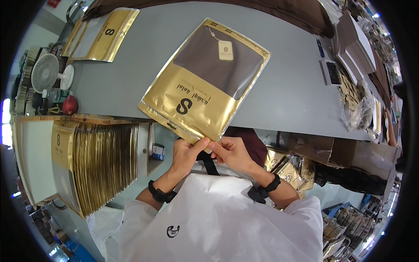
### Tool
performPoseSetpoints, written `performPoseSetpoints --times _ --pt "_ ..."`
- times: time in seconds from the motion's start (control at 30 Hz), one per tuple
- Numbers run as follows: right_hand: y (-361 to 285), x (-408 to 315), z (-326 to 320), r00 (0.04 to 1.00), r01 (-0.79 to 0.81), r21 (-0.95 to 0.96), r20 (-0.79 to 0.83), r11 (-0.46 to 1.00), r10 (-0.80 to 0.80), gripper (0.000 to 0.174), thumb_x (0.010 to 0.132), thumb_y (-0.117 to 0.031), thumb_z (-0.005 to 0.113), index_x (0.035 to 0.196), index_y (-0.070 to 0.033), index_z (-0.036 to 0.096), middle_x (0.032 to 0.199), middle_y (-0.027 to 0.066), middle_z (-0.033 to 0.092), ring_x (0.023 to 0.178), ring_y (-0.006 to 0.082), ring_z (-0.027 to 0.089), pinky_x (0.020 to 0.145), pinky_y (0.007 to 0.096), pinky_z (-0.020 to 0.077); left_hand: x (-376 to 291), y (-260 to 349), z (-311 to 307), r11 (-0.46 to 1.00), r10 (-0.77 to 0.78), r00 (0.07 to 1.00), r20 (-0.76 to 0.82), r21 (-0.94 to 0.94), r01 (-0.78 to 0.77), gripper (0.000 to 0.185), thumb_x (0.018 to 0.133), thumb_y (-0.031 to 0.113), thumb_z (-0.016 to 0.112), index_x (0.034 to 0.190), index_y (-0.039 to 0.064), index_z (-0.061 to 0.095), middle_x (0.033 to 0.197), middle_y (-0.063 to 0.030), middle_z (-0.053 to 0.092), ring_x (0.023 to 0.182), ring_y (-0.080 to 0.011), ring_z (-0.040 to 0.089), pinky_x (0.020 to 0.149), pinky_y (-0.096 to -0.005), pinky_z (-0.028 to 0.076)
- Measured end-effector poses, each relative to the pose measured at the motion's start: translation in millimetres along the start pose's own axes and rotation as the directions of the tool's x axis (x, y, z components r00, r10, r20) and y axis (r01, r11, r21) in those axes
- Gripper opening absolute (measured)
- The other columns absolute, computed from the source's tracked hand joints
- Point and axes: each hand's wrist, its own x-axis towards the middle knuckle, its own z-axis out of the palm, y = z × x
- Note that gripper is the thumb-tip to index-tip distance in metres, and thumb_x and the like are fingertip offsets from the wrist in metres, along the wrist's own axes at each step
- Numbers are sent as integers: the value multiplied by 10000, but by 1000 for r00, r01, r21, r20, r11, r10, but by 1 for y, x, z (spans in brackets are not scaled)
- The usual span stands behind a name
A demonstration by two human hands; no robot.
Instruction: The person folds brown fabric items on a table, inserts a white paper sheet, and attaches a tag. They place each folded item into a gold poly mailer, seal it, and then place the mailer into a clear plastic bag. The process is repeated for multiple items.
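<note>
Both my hands pinch the near corner of a gold zip pouch (pixel 193 95) that lies slanted over the front edge of the grey table (pixel 281 82). Through its clear window shows folded dark grey-brown fabric (pixel 203 59) with a small gold hang tag (pixel 226 50) on a cord. My left hand (pixel 188 154) grips the pouch's edge between thumb and fingers. Right beside it, thumb to thumb, my right hand (pixel 232 152) holds the corner itself. The pouch bears black printing, upside down from here. Its underside is hidden.
More gold pouches (pixel 114 36) lie at the table's far left, near a white fan (pixel 45 73) and a red round object (pixel 70 105). A drawer at left holds a packed row of pouches (pixel 104 163). At right are tags (pixel 348 90), a small black-filled box (pixel 331 72) and cardboard sheets (pixel 356 42).
</note>
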Motion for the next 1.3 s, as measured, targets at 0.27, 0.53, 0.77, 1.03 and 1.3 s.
performPoseSetpoints --times 0.27,0.53,0.77,1.03,1.3 --pt "-5 5 -2 999 1 -121 -52 993 -7 386 1045 -321 684 891 30 732 691 31 685 568 59 609 503 239 476 4 0 -2 995 -69 997 33 -67 71 259 1015 197 686 1120 -36 730 1006 -66 742 916 -126 686 793 -279 563" --pt "-17 -1 2 986 150 -252 -30 956 -162 370 1019 -237 721 766 33 712 610 41 667 532 59 605 468 256 448 3 8 -5 975 -36 980 -195 -222 -8 205 966 111 722 1097 -42 761 1013 -53 758 914 -97 681 841 -255 540" --pt "-26 -23 -20 972 231 -331 44 915 -230 379 1011 -200 728 708 28 708 564 39 641 475 63 575 433 254 412 23 50 -57 921 91 875 -476 -294 -256 211 930 77 739 1089 -61 737 1052 -100 750 940 -159 714 860 -301 569" --pt "-29 -27 -60 976 -71 -88 -210 994 52 256 997 -162 736 792 -9 732 636 29 673 497 65 592 457 205 468 13 51 -77 990 66 960 -271 -102 -97 245 886 107 732 1037 -85 743 983 -122 761 930 -200 726 827 -309 561" --pt "-61 -2 -88 923 172 -175 -316 969 -221 363 1021 -244 705 1237 46 668 1036 89 752 890 108 700 735 245 550 10 38 -81 998 -45 981 186 53 36 282 919 195 802 1049 -54 770 923 -114 768 788 -168 712 745 -314 582"
